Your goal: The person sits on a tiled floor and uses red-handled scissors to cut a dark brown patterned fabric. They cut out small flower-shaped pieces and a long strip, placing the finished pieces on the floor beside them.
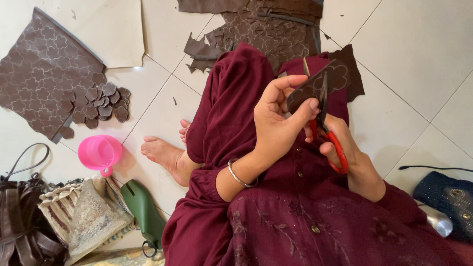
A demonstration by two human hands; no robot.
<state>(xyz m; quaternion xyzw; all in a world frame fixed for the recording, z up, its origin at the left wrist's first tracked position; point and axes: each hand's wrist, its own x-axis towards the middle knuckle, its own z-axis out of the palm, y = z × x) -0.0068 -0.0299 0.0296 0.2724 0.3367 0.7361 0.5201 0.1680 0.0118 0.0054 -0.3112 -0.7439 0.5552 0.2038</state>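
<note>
My left hand (278, 123) pinches a brown leather piece (320, 81) embossed with a clover-like pattern, thumb on its front. My right hand (345, 152) grips red-handled scissors (329, 133), whose dark blades stand upright against the piece's edge. Both hands are raised over my lap, which is covered by a maroon garment (276, 216). A metal bangle (240, 177) circles my left wrist.
A large embossed brown sheet (42, 74) lies at the left with a pile of cut-out shapes (98, 103) beside it. More brown sheet and scraps (266, 29) lie ahead. A pink cup (98, 152), a green shoe form (143, 209), fabric swatches (84, 216) and a brown bag (22, 221) sit lower left.
</note>
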